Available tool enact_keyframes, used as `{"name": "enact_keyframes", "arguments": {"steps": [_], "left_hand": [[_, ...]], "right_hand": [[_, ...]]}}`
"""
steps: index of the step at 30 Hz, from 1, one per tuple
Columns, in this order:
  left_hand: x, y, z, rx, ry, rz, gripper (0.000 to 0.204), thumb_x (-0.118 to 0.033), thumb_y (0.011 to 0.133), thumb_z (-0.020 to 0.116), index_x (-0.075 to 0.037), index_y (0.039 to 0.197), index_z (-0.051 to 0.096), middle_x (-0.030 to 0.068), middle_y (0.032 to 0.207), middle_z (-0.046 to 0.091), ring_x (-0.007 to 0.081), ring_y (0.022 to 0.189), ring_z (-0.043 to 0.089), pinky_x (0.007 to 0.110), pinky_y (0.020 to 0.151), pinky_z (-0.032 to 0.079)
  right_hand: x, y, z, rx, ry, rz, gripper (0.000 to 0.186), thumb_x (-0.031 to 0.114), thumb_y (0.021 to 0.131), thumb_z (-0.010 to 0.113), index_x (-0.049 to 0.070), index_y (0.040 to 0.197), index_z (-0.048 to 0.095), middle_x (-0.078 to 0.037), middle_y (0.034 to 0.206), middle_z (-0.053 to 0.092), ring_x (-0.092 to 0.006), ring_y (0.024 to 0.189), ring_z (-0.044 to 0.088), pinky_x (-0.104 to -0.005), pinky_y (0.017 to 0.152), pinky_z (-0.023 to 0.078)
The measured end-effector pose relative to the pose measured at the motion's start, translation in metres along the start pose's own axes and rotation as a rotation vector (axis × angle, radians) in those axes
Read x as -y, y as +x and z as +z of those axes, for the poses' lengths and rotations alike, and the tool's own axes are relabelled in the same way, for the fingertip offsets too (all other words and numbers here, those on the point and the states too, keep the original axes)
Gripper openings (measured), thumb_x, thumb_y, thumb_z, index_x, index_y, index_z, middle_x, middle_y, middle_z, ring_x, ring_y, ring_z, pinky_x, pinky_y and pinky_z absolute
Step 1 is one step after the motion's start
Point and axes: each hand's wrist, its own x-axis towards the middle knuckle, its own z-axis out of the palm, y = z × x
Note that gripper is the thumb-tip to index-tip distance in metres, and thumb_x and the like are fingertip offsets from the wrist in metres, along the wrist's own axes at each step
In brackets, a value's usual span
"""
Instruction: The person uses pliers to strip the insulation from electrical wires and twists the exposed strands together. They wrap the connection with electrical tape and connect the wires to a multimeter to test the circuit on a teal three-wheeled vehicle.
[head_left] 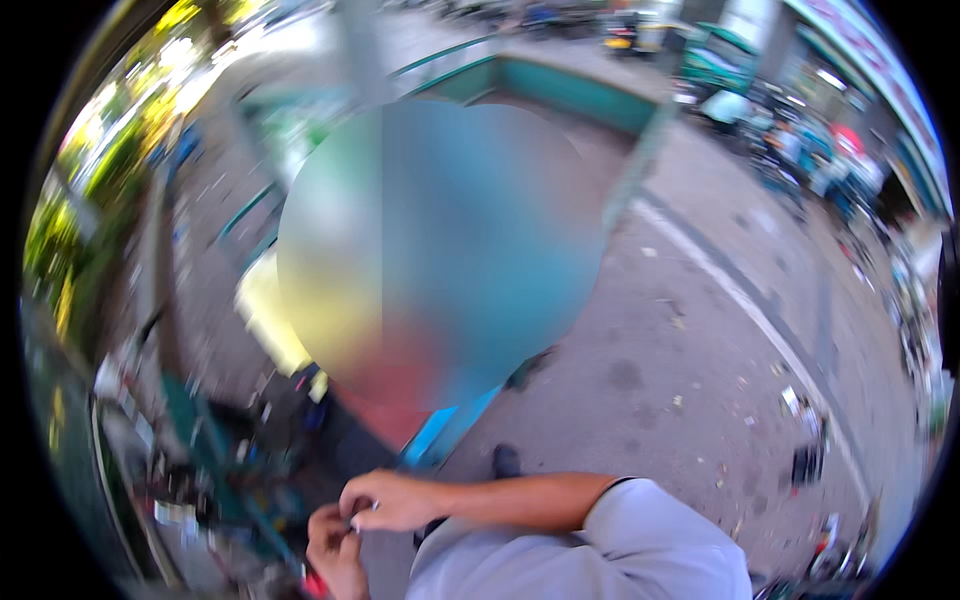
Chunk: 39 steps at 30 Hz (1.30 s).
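My right hand (388, 501) reaches across from the right, its thumb and fingers closed in a pinch. Just below it, my left hand (336, 549) is also closed, its fingertips meeting those of the right. A small dark bit shows between them, too small and blurred to name. A red patch (388, 421) and a bright blue edge (430, 438) lie just beyond the hands. A large smeared area covers the middle of the view and hides most of what stands there.
A yellow sheet-like thing (268, 308) sticks out left of the smear. Cluttered green-framed items (200, 440) stand at the left. Behind is a low green wall (580, 95). Parked motorcycles (790, 130) line the right, and a dark object (806, 464) lies on the pavement.
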Motion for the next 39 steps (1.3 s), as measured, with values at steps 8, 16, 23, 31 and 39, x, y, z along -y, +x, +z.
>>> {"name": "enact_keyframes", "arguments": {"steps": [8, 16, 23, 31, 39], "left_hand": [[0.023, -0.014, -0.093, 0.049, 0.031, -0.290, 0.010, 0.000, 0.076, 0.068, 0.001, 0.085, 0.066, 0.0173, 0.117, 0.065, 0.0241, 0.103, 0.064, 0.034, 0.088, 0.052], [0.042, 0.007, -0.107, 0.065, 0.010, -0.450, 0.006, 0.001, 0.079, 0.068, 0.001, 0.085, 0.064, 0.0184, 0.122, 0.064, 0.0210, 0.105, 0.062, 0.033, 0.088, 0.050], [0.082, 0.050, -0.104, 0.015, -0.243, -0.504, 0.021, -0.007, 0.087, 0.071, 0.000, 0.106, 0.065, 0.0138, 0.124, 0.064, 0.0187, 0.110, 0.061, 0.034, 0.092, 0.050], [0.268, 0.121, -0.139, -0.827, -0.394, -0.587, 0.022, -0.018, 0.098, 0.068, -0.002, 0.113, 0.062, 0.0034, 0.101, 0.066, 0.0114, 0.087, 0.061, 0.027, 0.077, 0.049], [0.391, 0.222, -0.160, -1.209, -0.382, -0.437, 0.033, -0.013, 0.091, 0.078, -0.002, 0.117, 0.061, 0.0040, 0.104, 0.063, 0.0135, 0.094, 0.060, 0.030, 0.087, 0.049]], "right_hand": [[-0.037, 0.042, 0.068, 0.284, 0.252, 0.402, 0.033, 0.008, 0.091, 0.074, -0.002, 0.122, 0.066, -0.006, 0.107, 0.071, -0.0090, 0.096, 0.064, -0.0291, 0.084, 0.054], [-0.057, 0.090, 0.066, 0.253, 0.093, 0.464, 0.009, 0.005, 0.090, 0.074, -0.001, 0.097, 0.073, -0.001, 0.086, 0.066, -0.0064, 0.079, 0.059, -0.0268, 0.070, 0.049], [-0.091, 0.156, 0.020, 0.258, 0.069, 0.383, 0.007, 0.003, 0.088, 0.074, -0.003, 0.090, 0.071, 0.000, 0.082, 0.065, -0.0067, 0.071, 0.062, -0.0259, 0.061, 0.049], [-0.117, 0.175, -0.032, 0.110, 0.148, 0.604, 0.009, 0.006, 0.089, 0.073, -0.002, 0.095, 0.071, 0.000, 0.080, 0.066, -0.0054, 0.072, 0.060, -0.0235, 0.064, 0.048], [-0.098, 0.190, -0.006, 0.011, 0.140, 0.778, 0.010, 0.001, 0.090, 0.072, -0.002, 0.099, 0.071, 0.000, 0.088, 0.065, -0.0061, 0.080, 0.057, -0.0230, 0.071, 0.045]]}}
